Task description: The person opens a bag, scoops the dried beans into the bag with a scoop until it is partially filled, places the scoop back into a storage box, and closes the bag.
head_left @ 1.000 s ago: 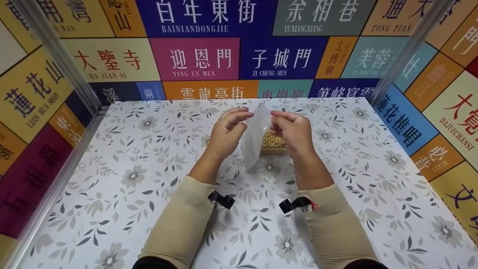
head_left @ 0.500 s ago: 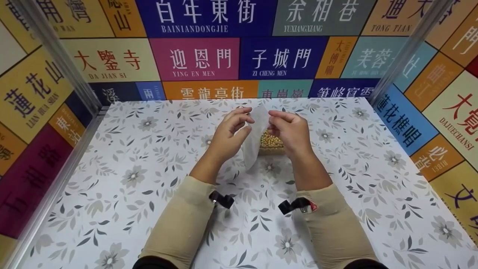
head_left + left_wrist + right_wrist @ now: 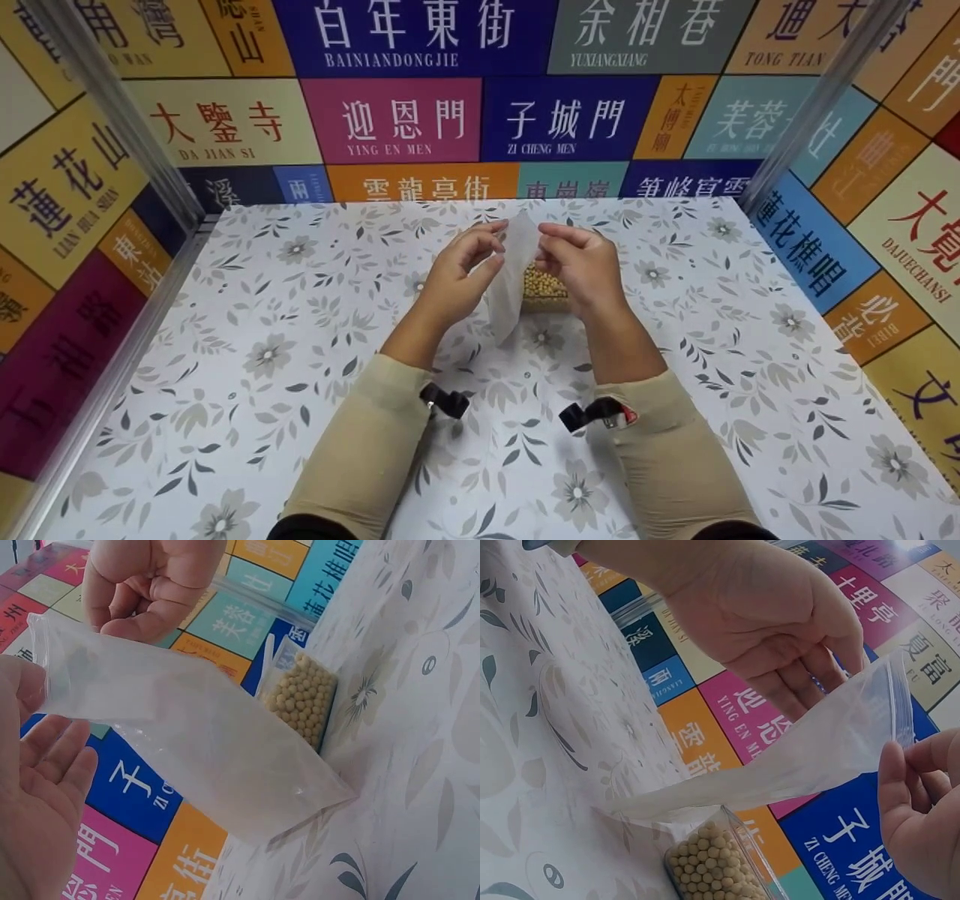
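Note:
A clear, frosted plastic zip bag [image 3: 508, 289] hangs upright between the two hands. My left hand [image 3: 459, 276] holds the bag near its mouth with the fingertips; the far side of this grip is hidden, and its other fingers are bent loosely. At the opposite side of the mouth, my right hand [image 3: 922, 802] pinches the zip edge between thumb and bent fingers. The bag looks flat, with nothing seen inside it. Behind it stands a clear rectangular container [image 3: 330, 690] of round yellow beans, perhaps soybeans [image 3: 712, 866], partly covered by the bag and right hand.
The table wears a white cloth [image 3: 300, 420] printed with grey leaves and flowers. Panels with large Chinese lettering [image 3: 390, 120] close in the back and both sides. Clear corner posts [image 3: 817, 90] stand at the back corners.
Both hands and the bag have shifted very slightly to the left or closer together. The left fingers have bent a little at the bag's edge. The bean container stays in place.

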`<state>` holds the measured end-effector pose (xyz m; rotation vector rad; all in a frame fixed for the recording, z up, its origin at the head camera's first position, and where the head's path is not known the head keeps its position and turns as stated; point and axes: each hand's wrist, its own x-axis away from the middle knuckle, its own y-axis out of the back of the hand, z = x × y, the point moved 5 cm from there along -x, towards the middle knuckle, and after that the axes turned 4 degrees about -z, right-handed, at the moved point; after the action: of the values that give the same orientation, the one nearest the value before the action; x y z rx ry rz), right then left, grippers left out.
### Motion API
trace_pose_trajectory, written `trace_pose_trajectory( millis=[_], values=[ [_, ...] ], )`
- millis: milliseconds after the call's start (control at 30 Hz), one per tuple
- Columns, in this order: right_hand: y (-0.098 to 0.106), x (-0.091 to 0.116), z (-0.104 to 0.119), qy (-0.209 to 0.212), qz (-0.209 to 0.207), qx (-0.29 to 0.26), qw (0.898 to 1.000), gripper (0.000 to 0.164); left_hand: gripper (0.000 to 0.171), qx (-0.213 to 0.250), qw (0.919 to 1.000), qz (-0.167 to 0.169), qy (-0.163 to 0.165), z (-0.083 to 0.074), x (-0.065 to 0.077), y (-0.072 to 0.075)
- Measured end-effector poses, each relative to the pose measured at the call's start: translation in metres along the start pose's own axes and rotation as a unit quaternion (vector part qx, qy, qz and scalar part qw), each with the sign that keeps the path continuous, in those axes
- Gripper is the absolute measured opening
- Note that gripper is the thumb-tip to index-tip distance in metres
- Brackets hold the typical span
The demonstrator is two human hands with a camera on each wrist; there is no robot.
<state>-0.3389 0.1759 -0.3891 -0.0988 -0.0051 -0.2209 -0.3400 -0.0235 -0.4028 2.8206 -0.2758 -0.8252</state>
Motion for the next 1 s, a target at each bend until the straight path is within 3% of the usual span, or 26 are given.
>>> trace_pose_trajectory(
  millis=[400, 767, 1000],
  values=[
    [0.000, -0.002, -0.003, -0.001, 0.004, 0.009, 1.000, 0.025, 0.013, 0.012, 0.9998, -0.013, 0.007, 0.002, -0.001, 0.004],
    [-0.004, -0.003, -0.003, 0.000, 0.012, 0.006, 1.000, 0.027, 0.012, -0.006, 0.9991, -0.037, 0.018, 0.003, -0.002, 0.013],
    [0.006, -0.007, -0.003, -0.002, 0.012, 0.010, 1.000, 0.028, 0.010, -0.008, 0.9988, -0.045, 0.017, 0.008, 0.001, 0.025]
  ],
)
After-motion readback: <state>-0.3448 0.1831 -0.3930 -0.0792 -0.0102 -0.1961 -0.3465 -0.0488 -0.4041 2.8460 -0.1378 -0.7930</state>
